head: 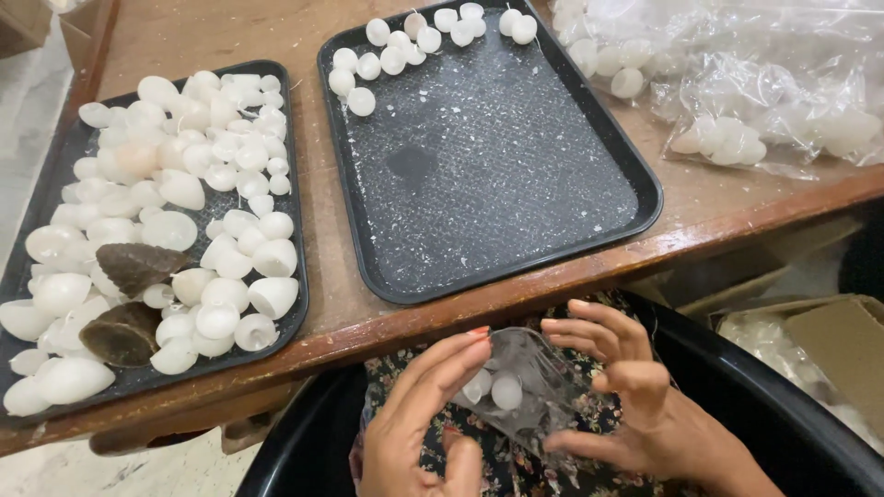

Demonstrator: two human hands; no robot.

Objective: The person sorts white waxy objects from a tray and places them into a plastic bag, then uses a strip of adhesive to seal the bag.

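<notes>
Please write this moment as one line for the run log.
hands: left hand and right hand hold clear bag | contents: white round pieces | place: below table edge

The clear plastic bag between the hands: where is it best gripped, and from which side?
Probably at the loose upper film of the clear plastic bag, pinched from both sides. The white round pieces sag low in it, leaving slack film above. The left hand and right hand already flank it.

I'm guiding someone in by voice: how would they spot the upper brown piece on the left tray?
Start at the left black tray, heaped with white wax shapes. Near its lower middle lie two dark brown pieces; the upper brown piece is the leaf-like one pointing right. It is flatter and pointier than the lower brown piece.
</notes>
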